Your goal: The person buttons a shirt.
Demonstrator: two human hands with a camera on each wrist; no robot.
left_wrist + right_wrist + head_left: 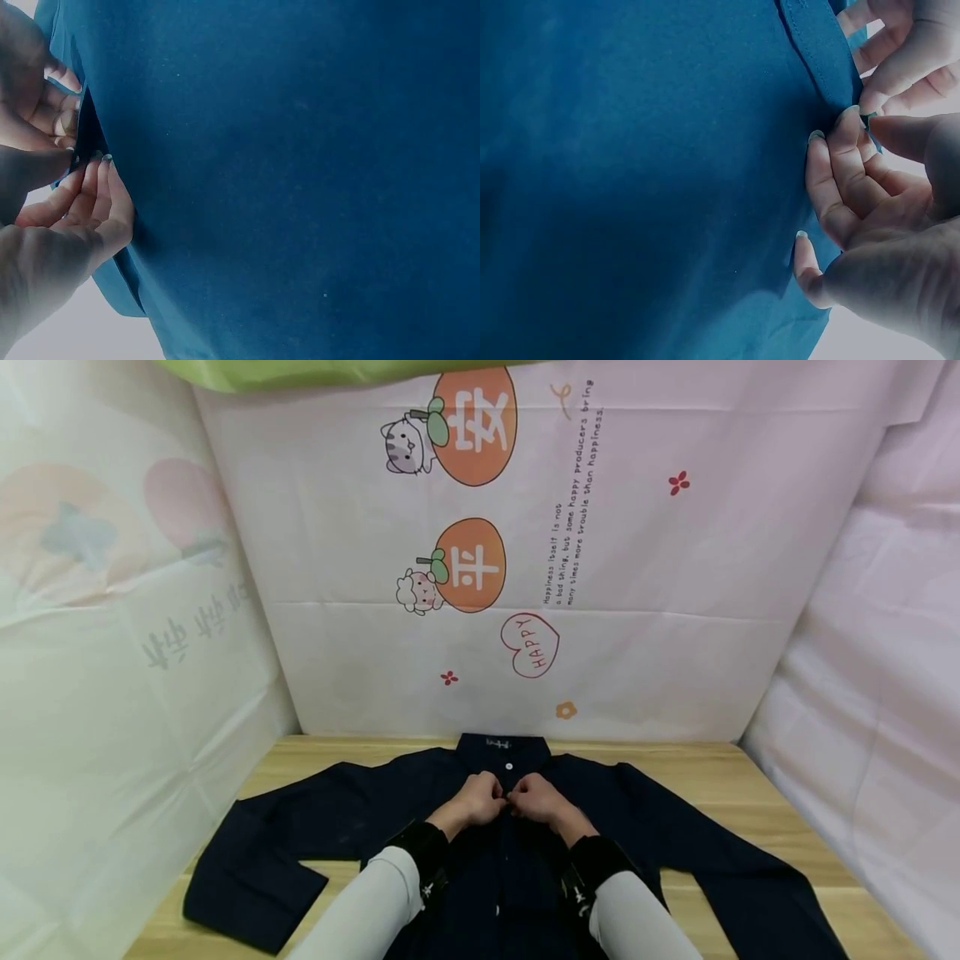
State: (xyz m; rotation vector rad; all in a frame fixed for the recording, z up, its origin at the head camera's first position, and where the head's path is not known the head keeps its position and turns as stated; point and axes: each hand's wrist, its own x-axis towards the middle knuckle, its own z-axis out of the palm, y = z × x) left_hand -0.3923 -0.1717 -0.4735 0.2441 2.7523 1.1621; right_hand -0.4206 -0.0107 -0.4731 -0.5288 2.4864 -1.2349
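A dark navy long-sleeved shirt point(405, 789) lies front up, its collar point(476, 758) at the far end. My left hand point(480, 799) and right hand point(537, 798) meet at the front placket, just below a white collar button point(509, 767). With thumb and fingertips, the left hand point(90, 217) pinches one edge of the placket. Opposite it, the right hand point(877, 180) pinches the fabric, thumb close to the left thumb. A small dark bit of cloth or button shows between the thumbs; which one I cannot tell.
Under the shirt is a wood-grain table point(712, 777). One sleeve point(240, 881) is bent back at the left; the other sleeve point(738, 860) stretches toward the near right. A printed white cloth point(637, 677) hangs behind, with white sheets at both sides and green fabric point(300, 372) overhead.
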